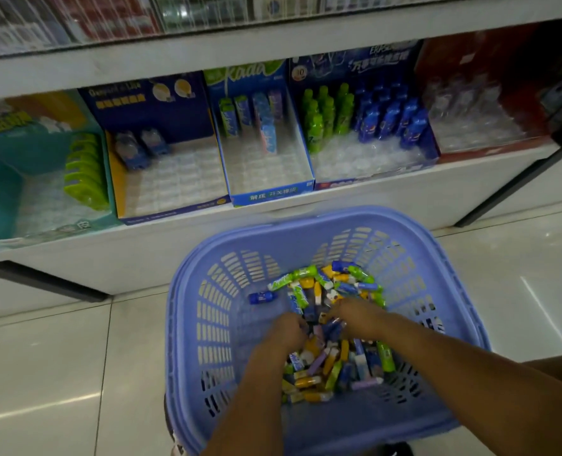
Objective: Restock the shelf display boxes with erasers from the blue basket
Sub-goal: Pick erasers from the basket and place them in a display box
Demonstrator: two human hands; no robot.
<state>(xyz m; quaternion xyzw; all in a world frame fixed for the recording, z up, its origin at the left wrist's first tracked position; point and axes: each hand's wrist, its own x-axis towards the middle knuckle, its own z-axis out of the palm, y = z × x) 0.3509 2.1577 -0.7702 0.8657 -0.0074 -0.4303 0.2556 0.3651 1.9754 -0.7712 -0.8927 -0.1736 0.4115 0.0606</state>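
**Head view.**

**Item:** blue basket (214, 324), which stood on the tiled floor (59, 357) just near of the shelf (207, 245).

**Contents:** mixed erasers (325, 284) were heaped mid-basket, their long axes lying every way. One stray blue eraser (261, 297) lay left of the heap, long axis roughly left-right.

**Hands:** left hand (286, 330) and right hand (355, 315) were both sunk in the heap, fingers curled downward. Whether either gripped anything could not be told.

**Display boxes** (266, 179): part-filled, with stock standing upright at the far ends.

**Risks, as judged:**
- A loose handful could spill on the lift to the shelf.
- Mixed kinds could land in the wrong box.
- A careless drop could topple the upright rows.
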